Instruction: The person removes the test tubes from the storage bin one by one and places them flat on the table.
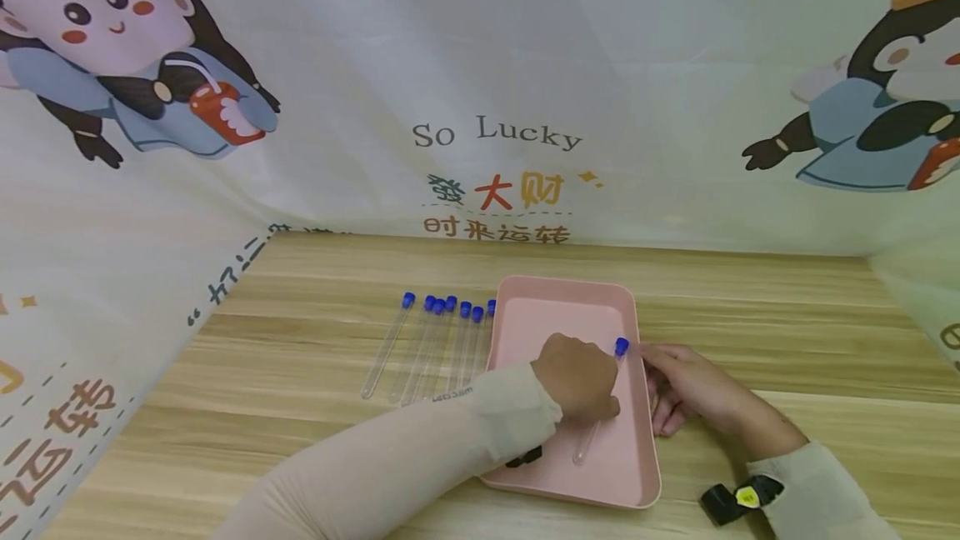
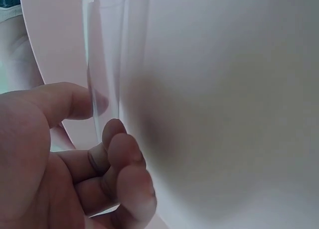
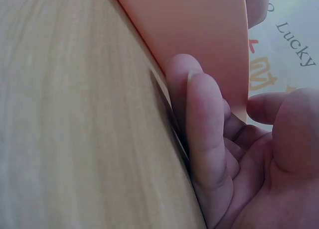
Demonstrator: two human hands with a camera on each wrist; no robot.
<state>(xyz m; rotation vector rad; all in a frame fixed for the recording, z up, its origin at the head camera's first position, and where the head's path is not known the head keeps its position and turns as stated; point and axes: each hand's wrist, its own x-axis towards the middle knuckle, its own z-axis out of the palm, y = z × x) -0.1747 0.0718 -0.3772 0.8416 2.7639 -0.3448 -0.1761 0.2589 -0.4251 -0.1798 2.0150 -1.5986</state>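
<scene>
A pink tray (image 1: 562, 490) lies on the wooden table. Over its inside, my left hand (image 1: 579, 377) holds a clear test tube (image 1: 585, 443) with a blue cap (image 1: 622, 347). The left wrist view shows the thumb (image 2: 75, 102) against the tube's clear wall (image 2: 107, 50), with the other fingers curled beside it. At the tray's right side, my right hand (image 1: 697, 390) holds the edge. In the right wrist view its thumb (image 3: 266, 108) meets the rim and its fingers (image 3: 204, 119) are bent against the outer wall (image 3: 199, 30).
Several clear test tubes (image 1: 386, 348) with blue caps lie side by side left of the tray, some partly hidden by the left sleeve (image 1: 405, 440). A printed cloth (image 1: 360, 90) rises behind the table (image 1: 750, 315) and along its sides.
</scene>
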